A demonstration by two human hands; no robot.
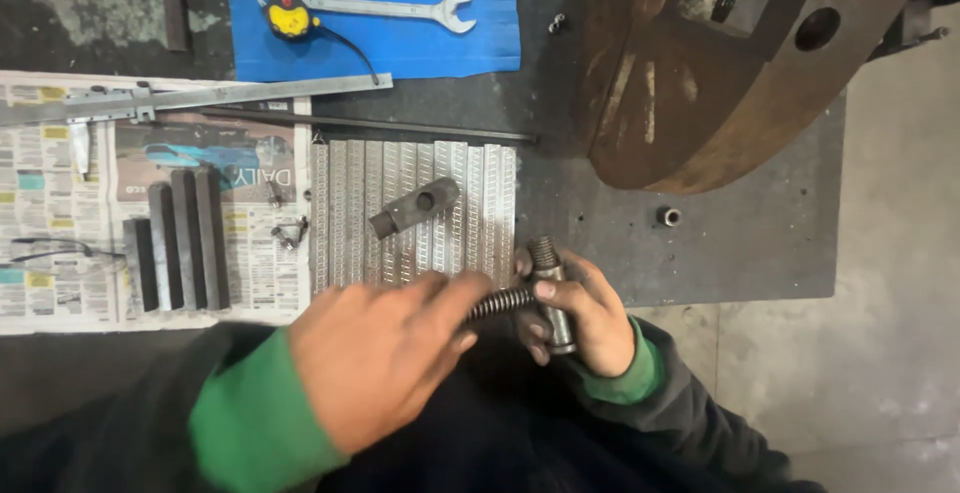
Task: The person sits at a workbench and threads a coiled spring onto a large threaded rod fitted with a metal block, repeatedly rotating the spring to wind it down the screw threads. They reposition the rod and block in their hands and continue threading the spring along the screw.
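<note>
Dark, grimy workbench (740, 243) with grey concrete floor to the right. Near its front edge, right hand (585, 318) clenched round an upright steel threaded bolt (550, 298), thumb pressed on the shank. Left hand (385, 363) closed on the end of a second threaded rod (500, 302), lying crosswise and meeting the bolt just under the thumb. Likely threading or fitting one piece into the other: best done with the bolt held steady and upright, the rod kept square to it, turned with the fingertips and never forced if the threads bind.

Just beyond the hands, a ribbed metal sheet (420, 208) carrying a small drilled steel block (415, 206). To the left, newspaper (60, 203) with four dark flat bars (180, 243) side by side and a long caliper (200, 98) along its far edge. Farther off, a blue cloth (400, 48) with a spanner (390, 8) and a yellow tape measure (288, 15). Far right, a large rusty round casting (720, 83); a small nut (669, 217) near it.
</note>
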